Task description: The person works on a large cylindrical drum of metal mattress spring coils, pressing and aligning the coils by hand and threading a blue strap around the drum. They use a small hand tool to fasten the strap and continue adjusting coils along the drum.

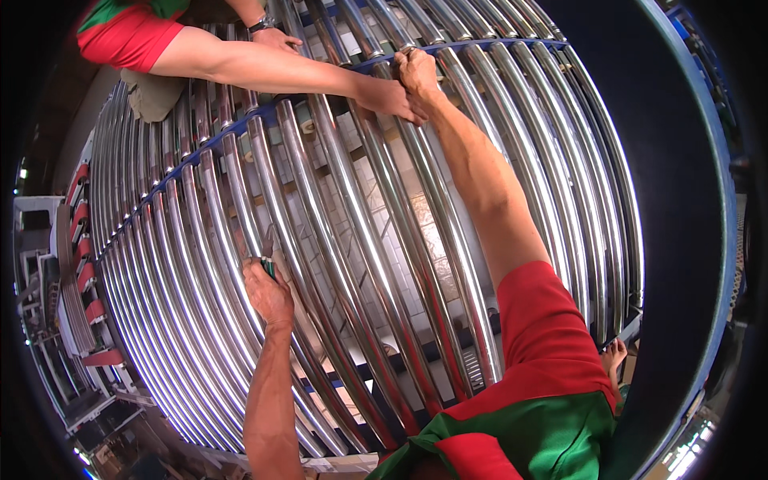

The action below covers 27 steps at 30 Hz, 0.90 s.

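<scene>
Long shiny metal rollers lie side by side across a conveyor frame. My left hand rests over the rollers at left of centre, closed round a small hand tool with a green-and-black handle and a pointed metal end; its exact kind is unclear. Stretched far forward, my right hand has its fingers curled at a roller's far end, on the blue rail. Its grip is partly hidden. Just left of my right wrist, a co-worker's hand reaches in and touches the rollers.
The co-worker's other hand, with a wristwatch, is at the far left. Pale tiled floor shows through wider gaps between rollers. A dark blue panel stands along the right. Another hand shows at the lower right edge.
</scene>
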Available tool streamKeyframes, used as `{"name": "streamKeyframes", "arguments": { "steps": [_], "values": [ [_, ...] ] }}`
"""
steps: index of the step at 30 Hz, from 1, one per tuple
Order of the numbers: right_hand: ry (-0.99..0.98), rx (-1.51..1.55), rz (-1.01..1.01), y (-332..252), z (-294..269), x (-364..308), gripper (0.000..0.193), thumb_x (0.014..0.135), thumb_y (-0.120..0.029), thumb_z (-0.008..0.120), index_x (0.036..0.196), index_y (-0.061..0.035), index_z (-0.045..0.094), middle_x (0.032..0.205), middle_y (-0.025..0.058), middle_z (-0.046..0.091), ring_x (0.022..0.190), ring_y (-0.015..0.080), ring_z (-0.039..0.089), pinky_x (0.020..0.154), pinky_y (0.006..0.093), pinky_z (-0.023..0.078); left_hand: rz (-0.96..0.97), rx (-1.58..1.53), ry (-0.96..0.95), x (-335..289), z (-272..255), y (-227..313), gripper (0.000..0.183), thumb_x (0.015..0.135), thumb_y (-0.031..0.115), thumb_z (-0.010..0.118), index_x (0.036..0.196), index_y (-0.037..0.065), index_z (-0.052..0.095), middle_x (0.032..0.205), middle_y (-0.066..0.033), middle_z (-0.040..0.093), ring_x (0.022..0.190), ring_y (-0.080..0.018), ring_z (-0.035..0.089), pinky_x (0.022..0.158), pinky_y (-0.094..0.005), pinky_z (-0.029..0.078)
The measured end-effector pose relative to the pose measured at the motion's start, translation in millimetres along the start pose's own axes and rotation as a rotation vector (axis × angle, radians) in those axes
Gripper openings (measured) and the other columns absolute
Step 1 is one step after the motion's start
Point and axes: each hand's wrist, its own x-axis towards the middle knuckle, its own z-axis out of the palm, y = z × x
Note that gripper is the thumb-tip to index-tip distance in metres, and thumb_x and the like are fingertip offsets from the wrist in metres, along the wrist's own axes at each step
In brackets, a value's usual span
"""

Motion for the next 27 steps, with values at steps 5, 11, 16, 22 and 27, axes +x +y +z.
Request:
{"name": "streamKeyframes", "arguments": {
  "steps": [5, 11, 16, 22, 27],
  "values": [
    [-0.078, -0.228, 0.065, -9.5, -0.6, 8.6, 0.043, 0.100, -0.043, 0.061, 0.101, -0.0021, 0.076, 0.098, 0.0306, 0.072, 0.100, 0.0503, 0.069, 0.088, 0.0548, 0.055, -0.016, -0.013, -0.003, -0.9, 2.4, -2.8, 0.038, 0.089, 0.003, 0.072, 0.121, -0.002, 0.053, 0.134, -0.0232, 0.055, 0.113, -0.0420, 0.060, 0.095, -0.0497, 0.049],
    [-0.073, -0.111, 0.058, -1.5, -7.2, 16.3, 0.045, 0.102, -0.047, 0.055, 0.100, -0.0070, 0.076, 0.099, 0.0296, 0.073, 0.098, 0.0509, 0.069, 0.089, 0.0569, 0.054, -0.029, 0.003, -0.016, -1.1, -1.2, 0.4, 0.039, 0.087, 0.003, 0.073, 0.121, -0.002, 0.053, 0.135, -0.0236, 0.054, 0.115, -0.0424, 0.059, 0.097, -0.0499, 0.049],
    [-0.116, -0.431, -0.109, 7.8, -7.2, 16.9, 0.028, 0.100, -0.033, 0.057, 0.106, -0.0123, 0.075, 0.095, 0.0227, 0.074, 0.096, 0.0439, 0.072, 0.086, 0.0564, 0.056, 0.037, -0.011, 0.048, 1.9, -1.7, -2.1, 0.037, 0.088, 0.007, 0.073, 0.119, 0.000, 0.055, 0.135, -0.0217, 0.056, 0.114, -0.0428, 0.061, 0.097, -0.0496, 0.050],
    [-0.017, -0.027, -0.103, 15.1, 2.1, -1.3, 0.038, 0.105, -0.033, 0.050, 0.104, -0.0024, 0.074, 0.094, 0.0252, 0.073, 0.095, 0.0412, 0.073, 0.080, 0.0519, 0.055, -0.053, 0.028, 0.003, 2.5, 2.1, -8.1, 0.039, 0.087, 0.013, 0.075, 0.120, 0.003, 0.057, 0.137, -0.0181, 0.055, 0.108, -0.0385, 0.062, 0.089, -0.0487, 0.052],
    [0.070, 0.605, 0.076, 15.8, -17.3, -33.2, 0.044, 0.111, -0.032, 0.044, 0.101, 0.0022, 0.071, 0.089, 0.0144, 0.073, 0.076, 0.0199, 0.071, 0.067, 0.0324, 0.057, -0.100, 0.023, -0.029, 1.0, 6.8, -9.9, 0.039, 0.088, 0.011, 0.073, 0.122, 0.004, 0.057, 0.138, -0.0182, 0.056, 0.107, -0.0398, 0.060, 0.090, -0.0492, 0.050]
  ]
}}
